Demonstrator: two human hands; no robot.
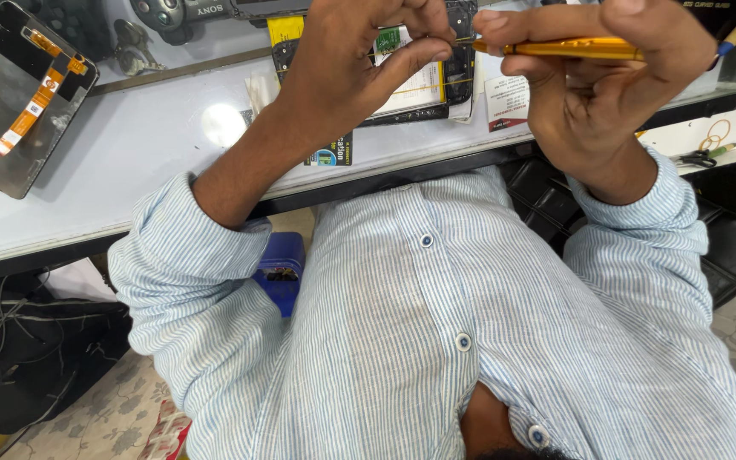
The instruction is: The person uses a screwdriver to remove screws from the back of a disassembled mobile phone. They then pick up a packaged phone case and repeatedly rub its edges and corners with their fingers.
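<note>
My right hand (589, 85) grips an orange screwdriver (572, 48) that lies level and points left. My left hand (359, 68) has thumb and forefinger pinched together at the thin metal tip (463, 39); whether a small part sits between them is too small to tell. Both hands hover over an opened phone (462, 72) with a black frame and a green circuit board (388, 38), lying on the white worktop (146, 145). The hands hide much of the phone.
A grey display panel (19, 102) with an orange flex cable lies at the far left of the worktop. A dark game controller (172, 13) sits at the back, and scissors (696, 158) lie at the right. Under the table are a blue object (281, 268) and a black chair (726, 247).
</note>
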